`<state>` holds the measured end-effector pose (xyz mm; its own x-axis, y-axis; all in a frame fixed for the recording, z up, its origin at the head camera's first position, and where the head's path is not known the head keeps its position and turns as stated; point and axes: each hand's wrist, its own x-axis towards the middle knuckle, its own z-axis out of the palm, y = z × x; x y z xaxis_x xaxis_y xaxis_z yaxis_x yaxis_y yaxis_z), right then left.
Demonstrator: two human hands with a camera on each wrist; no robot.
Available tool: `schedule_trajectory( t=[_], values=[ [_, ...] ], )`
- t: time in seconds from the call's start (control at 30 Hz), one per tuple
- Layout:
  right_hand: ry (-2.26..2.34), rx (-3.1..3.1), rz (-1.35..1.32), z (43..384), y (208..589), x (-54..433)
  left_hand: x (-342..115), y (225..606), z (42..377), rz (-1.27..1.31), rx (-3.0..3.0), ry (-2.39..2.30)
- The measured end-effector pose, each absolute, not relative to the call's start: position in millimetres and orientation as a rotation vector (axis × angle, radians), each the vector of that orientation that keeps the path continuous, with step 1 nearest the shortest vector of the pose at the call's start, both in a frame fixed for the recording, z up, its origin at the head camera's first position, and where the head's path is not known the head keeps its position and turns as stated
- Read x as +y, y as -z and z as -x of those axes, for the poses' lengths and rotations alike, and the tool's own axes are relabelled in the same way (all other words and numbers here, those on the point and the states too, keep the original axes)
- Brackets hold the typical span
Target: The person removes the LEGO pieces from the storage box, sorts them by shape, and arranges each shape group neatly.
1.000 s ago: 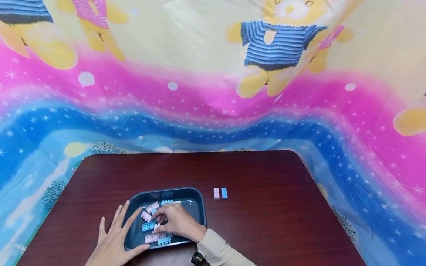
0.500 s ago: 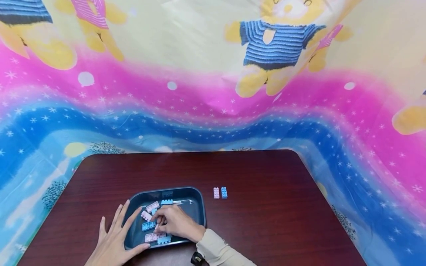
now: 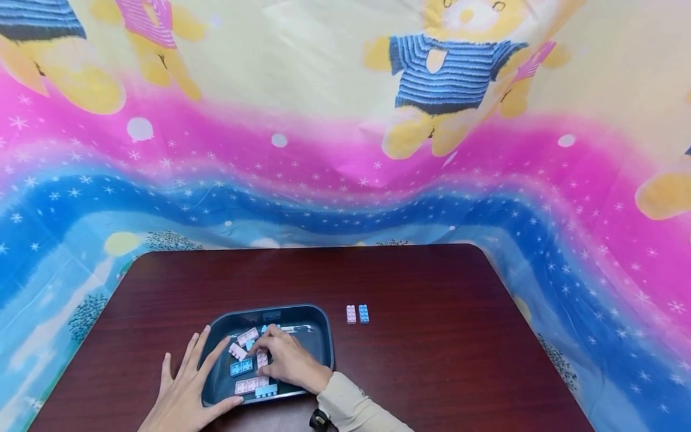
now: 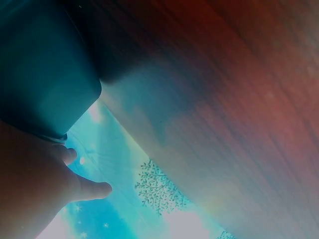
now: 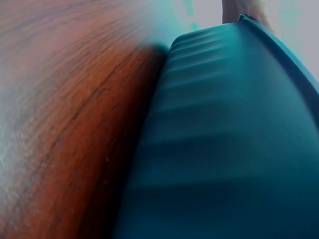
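Patterned cloth backdrop (image 3: 324, 162), bears and snowflakes, behind one dark red-brown table (image 3: 432, 336). One dark tray (image 3: 326, 337), holding loose bricks (image 3: 241, 367), pink and blue. One pink brick (image 3: 262, 360), inside the tray, between thumb and fingers of the right hand (image 3: 288, 360); long axis roughly near to far; stud side too small to tell. Right grip: narrow, fingers bent; whether it pinches the brick, cannot tell. Left hand (image 3: 186, 384): grip wide, fingers spread at the tray's left edge. Right of the tray: one pink block (image 3: 351, 314), one blue block (image 3: 363, 314), side by side, long axes near to far. Step in hand, as judged: picking out a brick; next move seems to call for a firm pinch.
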<state>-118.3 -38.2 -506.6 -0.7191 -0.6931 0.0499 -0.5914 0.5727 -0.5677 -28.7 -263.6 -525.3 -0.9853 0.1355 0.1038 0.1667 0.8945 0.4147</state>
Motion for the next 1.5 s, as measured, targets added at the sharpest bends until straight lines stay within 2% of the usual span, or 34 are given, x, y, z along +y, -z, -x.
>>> schedule_trajectory(
  t=[0.5, 1.5],
  values=[
    [0.806, 2.706, 1.178, 123, 514, -39, -263, 524, 27, 0.254, -2.946, 0.644],
    [0.691, 2.725, 1.102, 122, 518, -39, -262, 525, 29, 0.221, -3.006, 0.668]
  ],
)
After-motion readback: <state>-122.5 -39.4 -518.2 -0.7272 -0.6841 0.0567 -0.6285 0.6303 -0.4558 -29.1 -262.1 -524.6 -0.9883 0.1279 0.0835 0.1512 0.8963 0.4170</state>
